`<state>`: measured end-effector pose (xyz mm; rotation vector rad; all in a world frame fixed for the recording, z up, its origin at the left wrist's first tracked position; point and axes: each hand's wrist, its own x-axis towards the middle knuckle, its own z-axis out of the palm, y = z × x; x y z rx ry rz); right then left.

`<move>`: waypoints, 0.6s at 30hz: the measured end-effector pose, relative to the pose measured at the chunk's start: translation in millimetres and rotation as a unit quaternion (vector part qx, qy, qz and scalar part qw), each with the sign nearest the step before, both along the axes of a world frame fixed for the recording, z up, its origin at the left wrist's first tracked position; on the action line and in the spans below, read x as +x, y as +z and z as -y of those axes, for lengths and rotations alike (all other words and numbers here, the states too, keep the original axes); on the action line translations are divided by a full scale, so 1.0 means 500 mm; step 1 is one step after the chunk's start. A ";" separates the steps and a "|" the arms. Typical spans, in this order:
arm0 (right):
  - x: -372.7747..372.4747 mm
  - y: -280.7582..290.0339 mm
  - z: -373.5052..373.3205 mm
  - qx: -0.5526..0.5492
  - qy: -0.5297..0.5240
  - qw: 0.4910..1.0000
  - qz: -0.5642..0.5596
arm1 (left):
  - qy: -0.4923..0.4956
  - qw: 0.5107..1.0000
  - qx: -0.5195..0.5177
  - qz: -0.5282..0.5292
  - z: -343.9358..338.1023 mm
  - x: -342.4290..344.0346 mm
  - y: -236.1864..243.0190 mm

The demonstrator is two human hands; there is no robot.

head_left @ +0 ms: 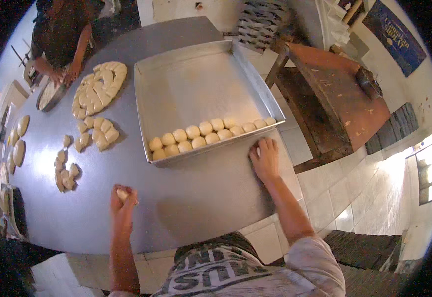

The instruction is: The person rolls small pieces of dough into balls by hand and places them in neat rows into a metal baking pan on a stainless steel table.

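My left hand (122,205) is closed around a dough piece (122,195), above the near part of the grey metal table (176,208). Over the table's right edge, just below the corner of a tray, my right hand (265,157) curls downward; a small pale bit of dough (258,151) shows between thumb and fingers. The big square metal tray (196,79) holds two rows of round dough balls (192,131) along its near side. Left of it lie cut dough pieces (103,133), a smaller cluster (66,173) and a large scored dough disc (99,89).
Across the table at far left, another person's hands (65,75) work at a round pan (51,95). Several oval dough lumps (19,152) lie along the left edge. Beyond the right edge stands a worn brown wooden table (339,94) on a tiled floor (359,198).
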<state>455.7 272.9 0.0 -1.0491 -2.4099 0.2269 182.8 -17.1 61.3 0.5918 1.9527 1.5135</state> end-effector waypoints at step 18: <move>-0.175 0.199 -0.043 -0.196 -0.040 0.948 -0.247 | -0.003 0.996 -0.036 -0.083 0.036 0.011 -0.074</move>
